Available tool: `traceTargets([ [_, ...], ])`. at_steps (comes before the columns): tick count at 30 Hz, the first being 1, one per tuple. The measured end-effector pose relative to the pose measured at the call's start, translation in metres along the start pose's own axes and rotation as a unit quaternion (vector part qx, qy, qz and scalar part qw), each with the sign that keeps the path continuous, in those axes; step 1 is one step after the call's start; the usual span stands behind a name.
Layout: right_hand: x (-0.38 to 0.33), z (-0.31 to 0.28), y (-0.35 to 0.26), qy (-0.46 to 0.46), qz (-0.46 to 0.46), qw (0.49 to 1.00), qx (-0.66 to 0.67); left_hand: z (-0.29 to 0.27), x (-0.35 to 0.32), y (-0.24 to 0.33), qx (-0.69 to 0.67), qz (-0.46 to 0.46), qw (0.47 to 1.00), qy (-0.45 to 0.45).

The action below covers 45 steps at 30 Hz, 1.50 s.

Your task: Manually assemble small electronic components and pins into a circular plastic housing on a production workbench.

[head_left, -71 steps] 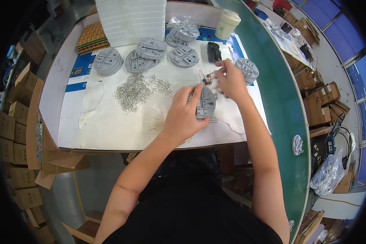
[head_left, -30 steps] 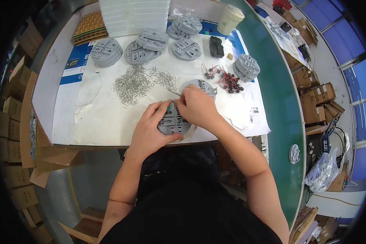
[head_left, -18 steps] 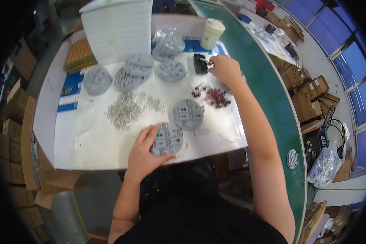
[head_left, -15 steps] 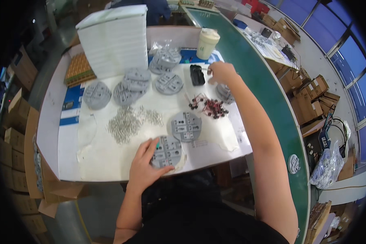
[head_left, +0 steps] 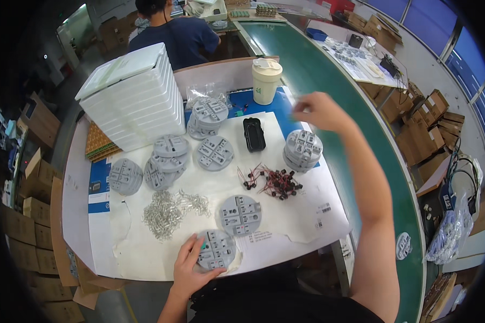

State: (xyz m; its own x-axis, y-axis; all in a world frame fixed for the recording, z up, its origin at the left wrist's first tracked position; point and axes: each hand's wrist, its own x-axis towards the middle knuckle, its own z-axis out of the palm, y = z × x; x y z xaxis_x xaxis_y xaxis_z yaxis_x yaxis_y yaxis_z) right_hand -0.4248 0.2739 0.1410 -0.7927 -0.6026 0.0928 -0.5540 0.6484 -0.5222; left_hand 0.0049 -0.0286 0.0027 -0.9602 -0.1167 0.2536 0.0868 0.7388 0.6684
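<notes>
At the table's front edge, my left hand holds a grey round plastic disc, thumb and fingers at its rim. Just beyond it lies a similar disc with dark fittings and crossing channels. My right hand is raised at the far right, above and behind a stack of grey discs. Motion blurs its fingertips, so whether they hold anything does not show. To its left is a black oblong open case. A pile of small black parts with red wires lies nearer me.
A heap of small silvery pieces spreads at mid-left. More grey discs stand behind it. White foam trays rise at the back left, and a lidded cup stands at the back. A green conveyor runs along the right; a person sits beyond.
My view has tilted up, showing more of the far side. My right hand has moved from beside the black case to the right. My left hand stays on its disc.
</notes>
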Motion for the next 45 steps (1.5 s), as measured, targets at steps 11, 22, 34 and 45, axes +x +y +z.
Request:
traceTargets([
  [11, 0.064, -0.037, 0.209, -0.073, 0.135, 0.988, -0.013, -0.001, -0.021, -0.012, 0.052, 0.003, 0.998, -0.019],
  [22, 0.269, 0.005, 0.242, 0.093, 0.127, 0.977, -0.146, 0.004, -0.029, -0.005, 0.101, -0.014, 0.995, -0.002],
  [34, 0.164, 0.020, 0.234, 0.017, 0.139, 0.981, -0.135, 0.009, -0.017, 0.003, 0.078, 0.000, 0.997, 0.015],
  [45, 0.062, -0.026, 0.098, 0.180, 0.067, 0.979, -0.061, 0.012, -0.007, 0.006, 0.029, -0.030, 0.999, 0.034],
])
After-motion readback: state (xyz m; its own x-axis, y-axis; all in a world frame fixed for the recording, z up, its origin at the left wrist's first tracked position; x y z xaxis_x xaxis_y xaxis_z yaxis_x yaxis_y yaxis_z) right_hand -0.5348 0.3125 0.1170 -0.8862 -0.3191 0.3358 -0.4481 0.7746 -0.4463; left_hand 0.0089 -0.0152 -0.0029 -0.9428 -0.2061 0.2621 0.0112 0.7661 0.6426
